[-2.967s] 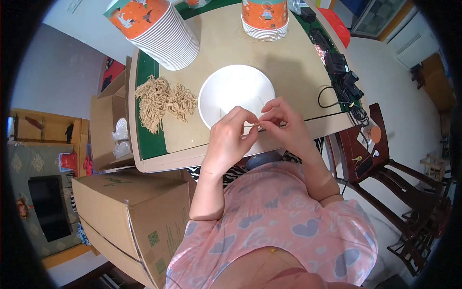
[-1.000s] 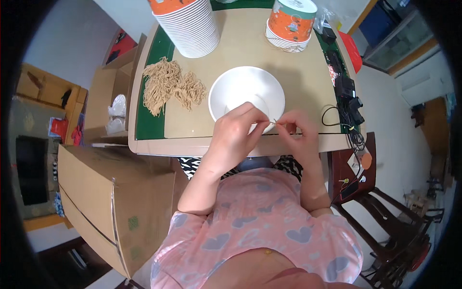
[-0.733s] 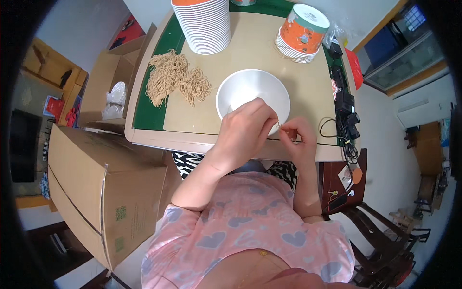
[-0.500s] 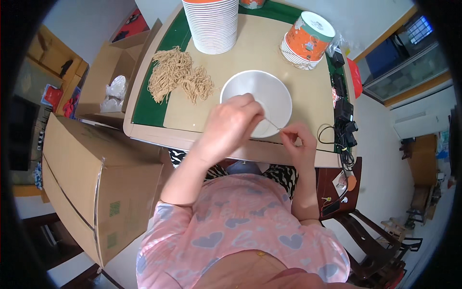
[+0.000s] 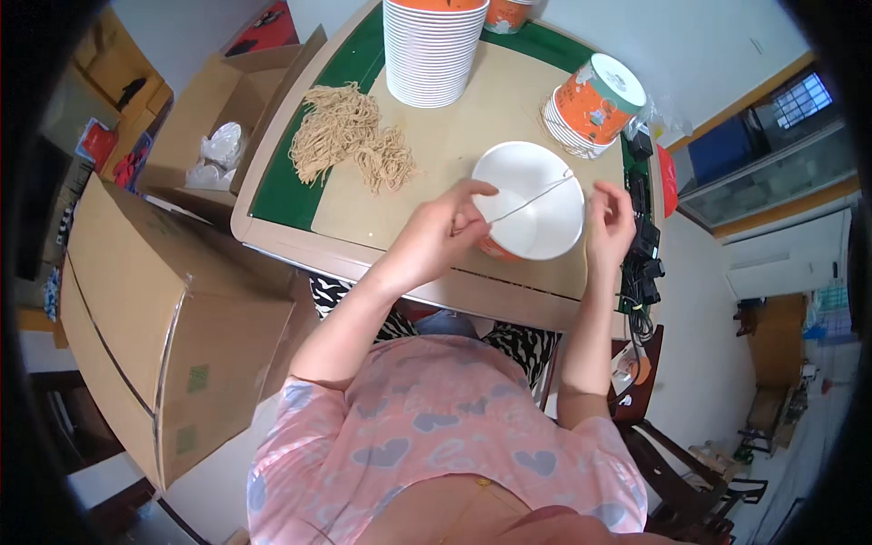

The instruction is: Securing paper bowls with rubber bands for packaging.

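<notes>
A white-lined paper bucket (image 5: pixel 536 222) with an orange outside stands near the table's front edge, its mouth toward me. Across the mouth runs a thin beige string (image 5: pixel 531 201), from my left hand (image 5: pixel 445 227) to a small knot or loop at the far right rim. That hand pinches the near end beside the bucket's left rim, index finger raised. Just off the right rim is my right hand (image 5: pixel 611 222), fingers bent and apart, with nothing visible in it. A heap of beige strings (image 5: pixel 341 136) lies to the left.
A tall stack of paper buckets (image 5: pixel 431 59) stands at the back, with another upturned orange stack (image 5: pixel 595 104) at the back right. Black cables and adapters (image 5: pixel 643 236) line the table's right edge. Cardboard boxes (image 5: pixel 182 336) sit on the left.
The string, held between both hands at the near rim earlier, now stretches across the bucket's mouth. My right hand has let go and moved right. The whole view has shifted slightly.
</notes>
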`<action>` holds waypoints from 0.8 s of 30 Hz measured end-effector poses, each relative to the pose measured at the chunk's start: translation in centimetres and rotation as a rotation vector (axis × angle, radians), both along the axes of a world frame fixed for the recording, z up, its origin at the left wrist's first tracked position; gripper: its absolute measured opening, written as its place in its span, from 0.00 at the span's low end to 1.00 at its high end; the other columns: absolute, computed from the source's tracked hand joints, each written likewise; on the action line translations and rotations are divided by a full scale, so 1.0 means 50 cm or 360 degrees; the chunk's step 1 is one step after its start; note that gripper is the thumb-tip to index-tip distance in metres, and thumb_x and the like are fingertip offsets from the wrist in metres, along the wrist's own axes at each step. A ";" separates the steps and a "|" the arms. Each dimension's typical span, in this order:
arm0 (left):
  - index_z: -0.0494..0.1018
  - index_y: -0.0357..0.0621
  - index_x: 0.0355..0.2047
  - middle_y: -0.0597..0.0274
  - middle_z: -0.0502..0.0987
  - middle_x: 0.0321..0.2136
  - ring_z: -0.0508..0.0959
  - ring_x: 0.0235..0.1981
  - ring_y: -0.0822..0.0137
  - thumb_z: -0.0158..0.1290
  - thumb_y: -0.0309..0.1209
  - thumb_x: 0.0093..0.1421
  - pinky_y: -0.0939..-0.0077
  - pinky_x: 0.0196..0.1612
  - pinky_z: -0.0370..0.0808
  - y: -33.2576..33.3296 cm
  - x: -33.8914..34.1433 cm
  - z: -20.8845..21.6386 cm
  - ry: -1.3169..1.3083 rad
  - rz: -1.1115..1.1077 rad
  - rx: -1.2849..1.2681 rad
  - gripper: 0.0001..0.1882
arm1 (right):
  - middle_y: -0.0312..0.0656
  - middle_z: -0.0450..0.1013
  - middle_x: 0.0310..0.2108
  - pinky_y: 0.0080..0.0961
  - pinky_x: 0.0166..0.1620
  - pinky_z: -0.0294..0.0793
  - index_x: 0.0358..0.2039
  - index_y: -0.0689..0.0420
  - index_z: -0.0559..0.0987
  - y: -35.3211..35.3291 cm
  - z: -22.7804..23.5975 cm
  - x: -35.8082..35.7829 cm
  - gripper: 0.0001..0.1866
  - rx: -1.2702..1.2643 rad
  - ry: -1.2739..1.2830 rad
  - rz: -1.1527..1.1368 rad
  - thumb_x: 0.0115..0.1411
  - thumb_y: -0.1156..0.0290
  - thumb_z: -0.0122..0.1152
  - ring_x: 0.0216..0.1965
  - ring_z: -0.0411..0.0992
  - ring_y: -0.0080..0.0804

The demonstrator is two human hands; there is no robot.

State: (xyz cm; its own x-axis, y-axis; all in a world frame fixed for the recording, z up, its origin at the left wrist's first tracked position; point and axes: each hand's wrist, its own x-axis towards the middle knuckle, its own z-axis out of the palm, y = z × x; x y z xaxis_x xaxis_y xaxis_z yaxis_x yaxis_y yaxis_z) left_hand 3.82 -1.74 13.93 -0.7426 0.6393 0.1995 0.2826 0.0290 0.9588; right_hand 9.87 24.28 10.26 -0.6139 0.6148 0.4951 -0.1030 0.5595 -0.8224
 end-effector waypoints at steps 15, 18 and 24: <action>0.73 0.35 0.45 0.60 0.77 0.39 0.76 0.39 0.73 0.44 0.21 0.64 0.80 0.43 0.74 -0.003 0.065 -0.065 -0.0831 -0.0180 0.0597 0.12 | 0.35 0.72 0.27 0.15 0.33 0.70 0.42 0.60 0.74 -0.222 -0.013 0.148 0.11 -0.0567 -0.0344 0.0587 0.57 0.80 0.55 0.28 0.70 0.18; 0.71 0.33 0.48 0.57 0.76 0.43 0.75 0.45 0.71 0.43 0.21 0.64 0.78 0.48 0.73 0.006 0.079 -0.072 -0.0909 -0.0217 0.0775 0.14 | 0.35 0.73 0.26 0.15 0.32 0.70 0.41 0.60 0.73 -0.258 -0.017 0.144 0.08 -0.0888 -0.0591 0.0839 0.59 0.78 0.54 0.26 0.71 0.19; 0.74 0.43 0.47 0.54 0.77 0.41 0.75 0.44 0.54 0.50 0.16 0.48 0.67 0.45 0.73 0.004 0.033 -0.083 0.0952 0.0423 0.0098 0.23 | 0.45 0.78 0.31 0.19 0.34 0.75 0.37 0.64 0.74 -0.232 -0.088 0.125 0.06 -0.1028 -0.0393 0.0718 0.61 0.74 0.54 0.28 0.75 0.25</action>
